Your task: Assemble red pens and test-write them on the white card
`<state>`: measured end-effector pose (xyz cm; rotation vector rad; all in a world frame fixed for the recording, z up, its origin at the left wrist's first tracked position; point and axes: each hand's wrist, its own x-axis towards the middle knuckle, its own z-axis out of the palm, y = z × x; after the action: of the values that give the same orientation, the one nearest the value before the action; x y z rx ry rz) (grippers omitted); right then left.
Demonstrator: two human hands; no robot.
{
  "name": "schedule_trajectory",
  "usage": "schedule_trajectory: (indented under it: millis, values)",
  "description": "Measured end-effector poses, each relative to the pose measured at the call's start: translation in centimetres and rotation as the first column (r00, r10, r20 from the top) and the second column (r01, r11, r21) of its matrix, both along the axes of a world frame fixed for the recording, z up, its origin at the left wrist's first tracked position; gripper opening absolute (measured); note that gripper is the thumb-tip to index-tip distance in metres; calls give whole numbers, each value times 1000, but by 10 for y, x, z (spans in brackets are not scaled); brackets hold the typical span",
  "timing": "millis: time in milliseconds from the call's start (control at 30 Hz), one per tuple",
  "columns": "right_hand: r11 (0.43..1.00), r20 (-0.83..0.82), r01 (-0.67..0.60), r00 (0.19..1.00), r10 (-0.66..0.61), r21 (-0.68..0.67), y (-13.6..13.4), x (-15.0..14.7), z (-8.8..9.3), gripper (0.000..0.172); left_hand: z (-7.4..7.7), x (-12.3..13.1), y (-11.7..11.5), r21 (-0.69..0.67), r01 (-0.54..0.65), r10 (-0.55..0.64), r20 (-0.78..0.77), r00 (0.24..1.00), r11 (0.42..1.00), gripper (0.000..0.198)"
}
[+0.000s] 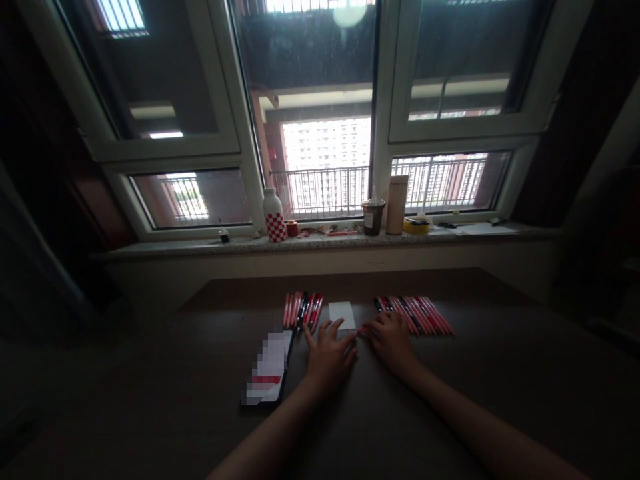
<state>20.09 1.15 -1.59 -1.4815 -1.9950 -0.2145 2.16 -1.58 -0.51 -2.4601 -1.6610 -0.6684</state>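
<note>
Both my hands rest on a dark table. My left hand lies just below a small white card, its fingers spread and reaching the card's lower edge. My right hand has its fingers curled near a pink pen lying between the two hands; whether it grips the pen is unclear. A row of several red and pink pens lies to the right of that hand. A smaller group of pens lies to the left of the card.
A phone lies on the table left of my left hand. On the windowsill behind stand a red-checked bottle, a dark cup, a tall beige tumbler, a yellow tape roll and papers.
</note>
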Motion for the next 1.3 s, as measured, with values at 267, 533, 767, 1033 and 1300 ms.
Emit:
schedule_trajectory:
  millis: [267, 533, 767, 1033, 1300]
  values:
    - [1000, -8, -24, 1000, 24, -14, 1, -1, 0, 19, -1, -2, 1, 8, 23, -23, -1, 1000, 1000, 31]
    - [999, -5, -30, 1000, 30, -34, 0, -1, 2, 19, -3, -2, 2, 9, 24, -24, -1, 1000, 1000, 34]
    - [999, -16, -36, 999, 36, -36, 2, -1, 0, 18, -6, -3, 4, 15, 11, -11, -7, 1000, 1000, 35]
    - [999, -5, -43, 999, 43, -30, 3, -1, 0, 17, -5, -3, 3, 16, 19, -19, -5, 1000, 1000, 33]
    - [998, -12, -49, 999, 49, -39, 4, 0, -2, 17, -7, -2, 4, 24, 16, -16, -1, 1000, 1000, 33]
